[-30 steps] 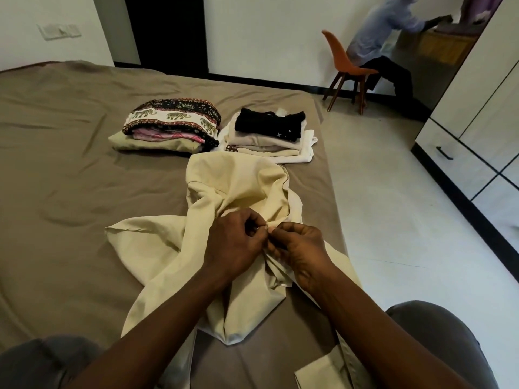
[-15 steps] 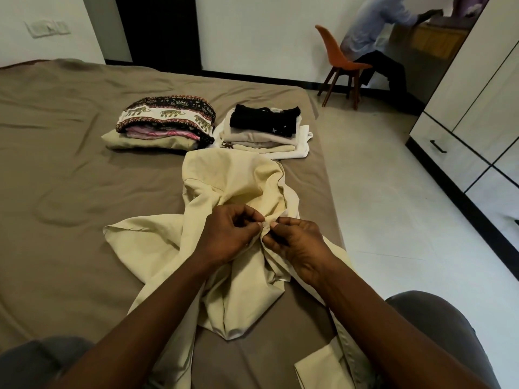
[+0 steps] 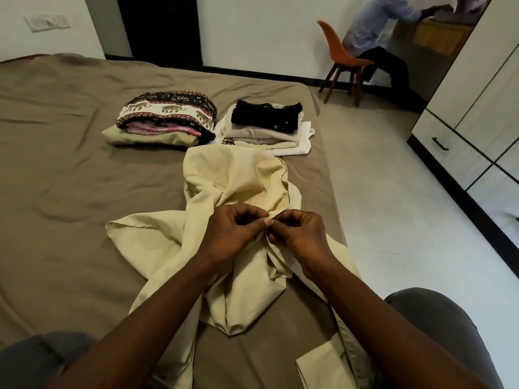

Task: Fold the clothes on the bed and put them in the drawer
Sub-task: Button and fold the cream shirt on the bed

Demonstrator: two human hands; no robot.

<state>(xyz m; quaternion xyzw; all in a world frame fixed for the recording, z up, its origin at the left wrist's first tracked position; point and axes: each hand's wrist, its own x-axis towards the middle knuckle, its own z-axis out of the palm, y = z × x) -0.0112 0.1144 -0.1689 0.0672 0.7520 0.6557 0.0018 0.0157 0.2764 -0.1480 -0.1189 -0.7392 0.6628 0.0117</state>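
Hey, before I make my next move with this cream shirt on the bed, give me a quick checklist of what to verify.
1. Grip on the cream shirt: ok. The left hand and right hand both pinch its fabric where they meet.
2. Shirt flat for folding: not ok. It lies bunched and creased.
3. Spot being worked on, fastened: cannot tell. The hands hide it.
4. Finished stacks tidy: ok. The elephant-print stack and black-topped stack sit folded on the bed.
5. Wardrobe drawer open: not ok. It is shut.
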